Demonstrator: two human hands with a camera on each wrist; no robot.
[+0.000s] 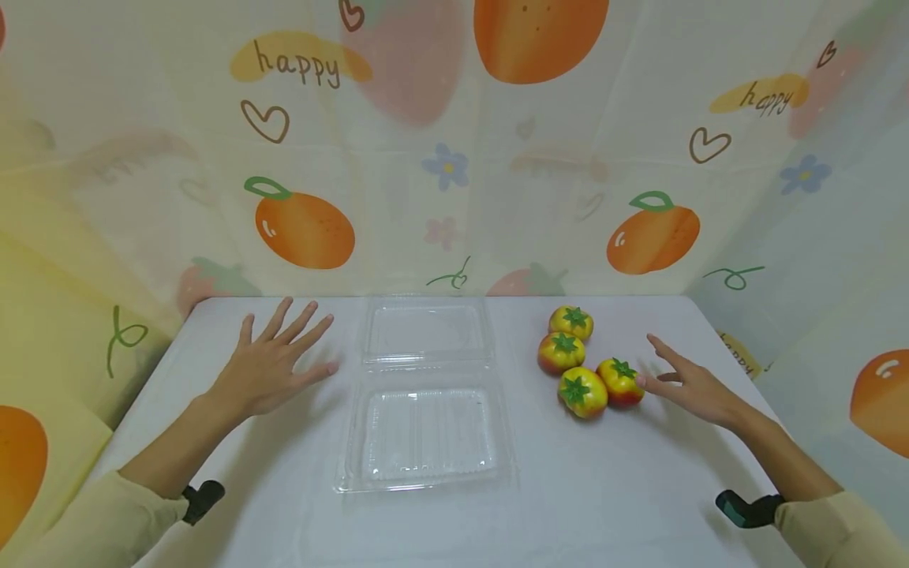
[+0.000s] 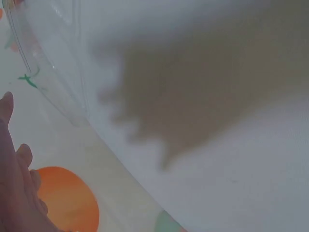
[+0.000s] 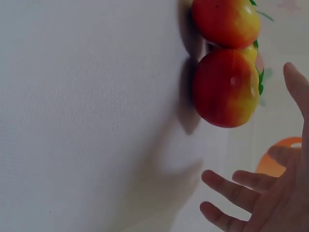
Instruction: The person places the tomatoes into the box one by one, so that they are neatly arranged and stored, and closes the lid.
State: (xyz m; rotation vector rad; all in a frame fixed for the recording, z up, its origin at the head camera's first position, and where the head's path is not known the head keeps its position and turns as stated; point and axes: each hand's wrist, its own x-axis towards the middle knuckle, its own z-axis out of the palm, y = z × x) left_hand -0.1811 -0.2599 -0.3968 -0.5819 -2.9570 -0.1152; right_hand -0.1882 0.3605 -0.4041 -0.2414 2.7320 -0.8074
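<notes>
Several yellow-and-red fruits with green star-shaped tops, like tomatoes or persimmons [image 1: 582,394], sit close together on the right half of the table. Just right of them hovers my right hand [image 1: 692,388], fingers spread and holding nothing; its thumb lies close by the nearest fruit [image 3: 226,89], and the right wrist view shows a gap between them. A clear plastic clamshell box [image 1: 429,483] lies with its lid [image 1: 428,356] folded back at the middle, nothing inside. To the left of it my left hand [image 1: 273,367] hangs above the table, fingers fanned out, grasping nothing.
A white cloth covers the table [image 1: 589,497], whose back edge meets a fruit-printed curtain [image 1: 398,229]. More printed cloth hangs at both sides. Dark bands [image 1: 749,509] circle both wrists over the light sleeves. The left hand casts a shadow [image 2: 188,92] on the cloth.
</notes>
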